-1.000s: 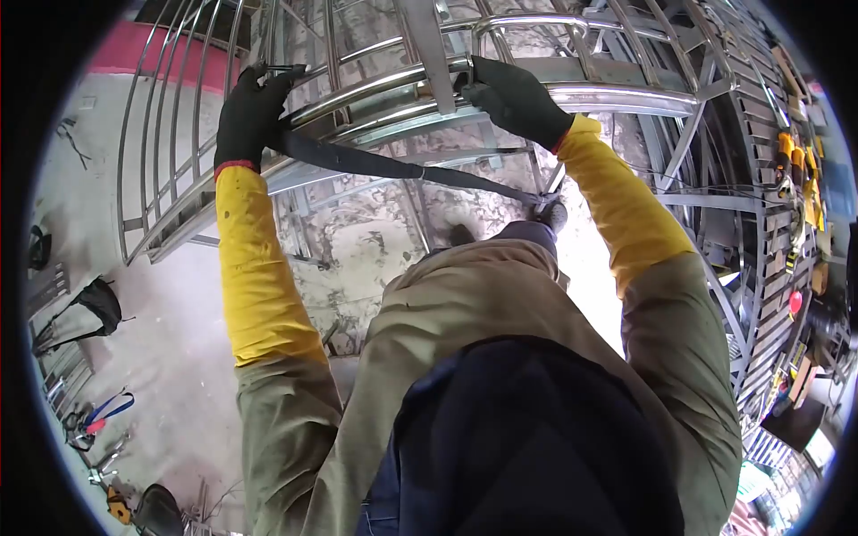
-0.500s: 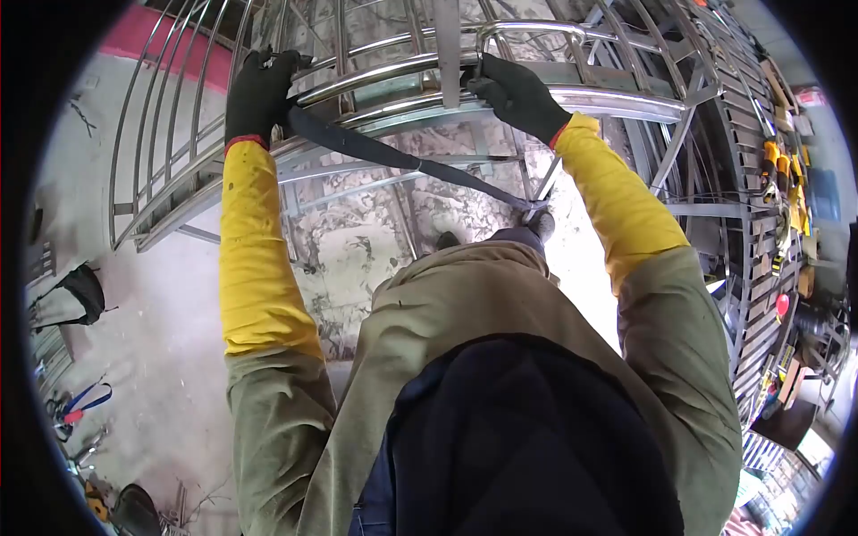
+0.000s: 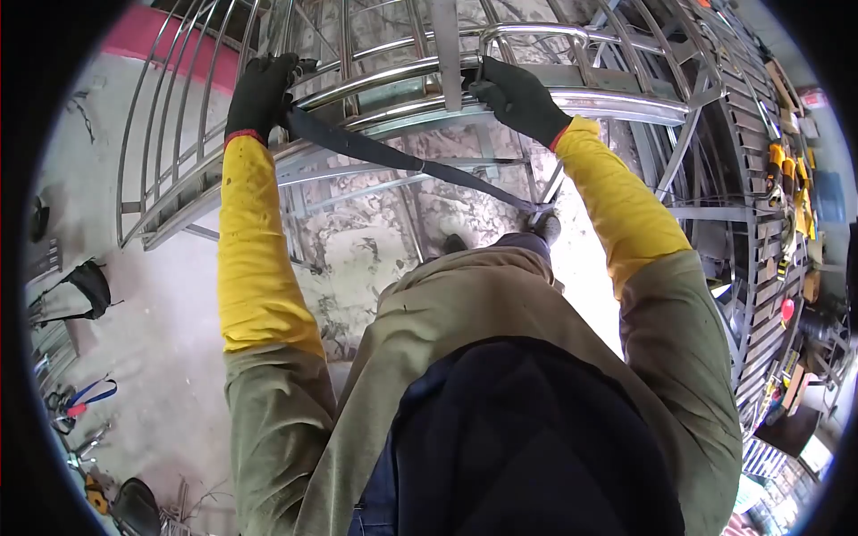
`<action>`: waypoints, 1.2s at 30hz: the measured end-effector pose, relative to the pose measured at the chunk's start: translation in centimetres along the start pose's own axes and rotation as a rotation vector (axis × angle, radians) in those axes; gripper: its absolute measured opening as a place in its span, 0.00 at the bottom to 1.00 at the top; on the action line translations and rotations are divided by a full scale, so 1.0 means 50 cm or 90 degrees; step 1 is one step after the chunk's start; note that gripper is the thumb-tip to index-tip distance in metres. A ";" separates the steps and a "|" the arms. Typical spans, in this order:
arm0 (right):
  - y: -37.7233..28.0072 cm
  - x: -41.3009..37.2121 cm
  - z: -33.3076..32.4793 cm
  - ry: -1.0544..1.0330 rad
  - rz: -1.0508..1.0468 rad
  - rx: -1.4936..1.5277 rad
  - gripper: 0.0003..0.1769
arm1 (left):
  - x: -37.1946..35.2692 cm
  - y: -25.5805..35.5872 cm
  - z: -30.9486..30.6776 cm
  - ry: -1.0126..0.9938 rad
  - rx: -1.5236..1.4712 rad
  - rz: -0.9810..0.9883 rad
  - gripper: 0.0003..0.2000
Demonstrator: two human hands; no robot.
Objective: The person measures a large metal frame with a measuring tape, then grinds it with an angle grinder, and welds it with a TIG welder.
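My left hand, in a black glove, is closed at the left end of a shiny metal frame. From it a long dark strip of cloth-like band runs slantwise down to the right, towards my foot. My right hand, gloved too, has its fingers pinched together against the frame's curved tubes, right of a flat upright bar. What its fingertips grip is hidden. Between the two hands lie the polished tubes.
Barred metal panels reach out to the left. On the right stands a slatted metal rack beside yellow-handled tools. A black bag and a blue strap lie on the floor at left.
The view has shifted slightly, so the surroundings sit a little further right. Both hands keep almost the same places on the frame, and the strip hangs as before.
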State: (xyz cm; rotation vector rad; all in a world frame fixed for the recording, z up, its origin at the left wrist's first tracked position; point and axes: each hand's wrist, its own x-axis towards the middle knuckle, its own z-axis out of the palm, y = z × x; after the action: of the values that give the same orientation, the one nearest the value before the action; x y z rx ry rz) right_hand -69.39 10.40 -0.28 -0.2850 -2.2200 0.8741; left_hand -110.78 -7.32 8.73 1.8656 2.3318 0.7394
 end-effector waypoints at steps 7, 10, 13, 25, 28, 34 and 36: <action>-0.019 0.009 -0.014 -0.060 0.033 -0.053 0.25 | -0.013 0.071 -0.021 -0.034 -0.024 -0.162 0.27; -0.006 0.003 -0.009 -0.037 0.017 -0.002 0.23 | -0.014 0.031 -0.017 -0.032 0.153 0.044 0.17; -0.017 0.006 -0.015 -0.048 0.031 -0.037 0.24 | 0.001 0.019 -0.016 0.005 0.217 0.125 0.20; -0.040 0.015 -0.015 -0.112 0.019 -0.222 0.13 | -0.005 0.112 -0.011 0.150 -0.196 -0.440 0.36; -0.060 0.022 -0.016 -0.123 0.119 -0.186 0.11 | -0.018 0.145 -0.017 0.223 -0.170 -0.399 0.37; -0.025 0.005 -0.013 -0.098 0.005 -0.232 0.08 | -0.018 0.129 -0.001 0.235 -0.207 -0.400 0.36; -0.019 0.007 -0.012 -0.031 -0.019 -0.110 0.08 | -0.022 0.155 -0.004 0.249 -0.375 -0.405 0.35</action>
State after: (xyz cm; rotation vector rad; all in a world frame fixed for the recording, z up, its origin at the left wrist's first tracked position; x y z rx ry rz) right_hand -69.19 10.14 0.86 -0.3132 -2.3431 0.6800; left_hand -103.57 -7.25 11.79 0.7335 2.3137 1.5462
